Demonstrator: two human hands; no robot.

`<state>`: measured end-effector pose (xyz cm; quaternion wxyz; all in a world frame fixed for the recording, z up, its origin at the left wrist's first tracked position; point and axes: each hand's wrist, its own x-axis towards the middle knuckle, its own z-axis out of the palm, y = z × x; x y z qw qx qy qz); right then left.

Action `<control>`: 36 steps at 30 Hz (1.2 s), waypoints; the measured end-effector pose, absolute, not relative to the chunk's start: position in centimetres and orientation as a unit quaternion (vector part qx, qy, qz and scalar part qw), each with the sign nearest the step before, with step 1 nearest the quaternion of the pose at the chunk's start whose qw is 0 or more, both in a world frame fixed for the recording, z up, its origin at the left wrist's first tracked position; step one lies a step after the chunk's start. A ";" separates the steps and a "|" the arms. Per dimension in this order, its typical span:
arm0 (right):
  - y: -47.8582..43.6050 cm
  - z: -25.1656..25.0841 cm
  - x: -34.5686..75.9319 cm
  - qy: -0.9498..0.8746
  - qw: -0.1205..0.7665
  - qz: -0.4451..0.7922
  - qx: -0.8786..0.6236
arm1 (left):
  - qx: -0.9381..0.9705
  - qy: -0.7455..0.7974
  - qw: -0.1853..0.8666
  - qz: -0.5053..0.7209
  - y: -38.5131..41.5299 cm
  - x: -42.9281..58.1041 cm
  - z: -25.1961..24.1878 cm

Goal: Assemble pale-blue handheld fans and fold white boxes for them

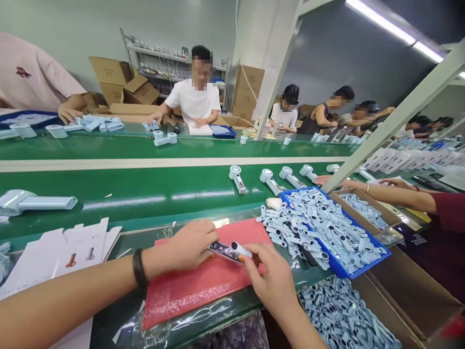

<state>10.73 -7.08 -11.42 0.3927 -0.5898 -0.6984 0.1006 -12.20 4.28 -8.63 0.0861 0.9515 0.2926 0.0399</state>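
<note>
My left hand (191, 244) and my right hand (271, 274) together hold a small handheld device (227, 251) with an open, dark circuit side, just above a red mat (203, 281) at the near table edge. The left fingers grip its left end. The right thumb and forefinger press a pale blue part (240, 249) onto its right end. A black band sits on my left wrist. A loose heap of pale blue plastic parts (281, 228) lies right of the mat.
A blue tray (378, 253) heaped with the same parts stands at right, with cardboard boxes (407, 286) of more below. Assembled white devices (271, 182) lie on the green conveyor (145, 194). Flat printed cartons (65, 252) lie at left. A co-worker's arms (395, 194) reach in at right; other people sit opposite.
</note>
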 end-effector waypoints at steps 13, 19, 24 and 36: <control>-4.1 -11.9 7.7 -0.718 0.293 0.156 -0.612 | 0.914 0.251 0.258 0.186 4.6 -12.3 -9.9; -4.2 -13.2 8.2 -0.628 0.425 0.335 -0.559 | 0.909 0.266 0.263 0.184 3.9 -12.5 -10.1; -4.2 -13.7 8.5 -0.628 0.416 0.370 -0.544 | 0.914 0.261 0.234 0.206 3.0 -13.4 -10.3; -4.0 -13.9 7.7 -0.614 0.424 0.327 -0.580 | 0.924 0.290 0.044 0.245 2.0 -13.4 -11.2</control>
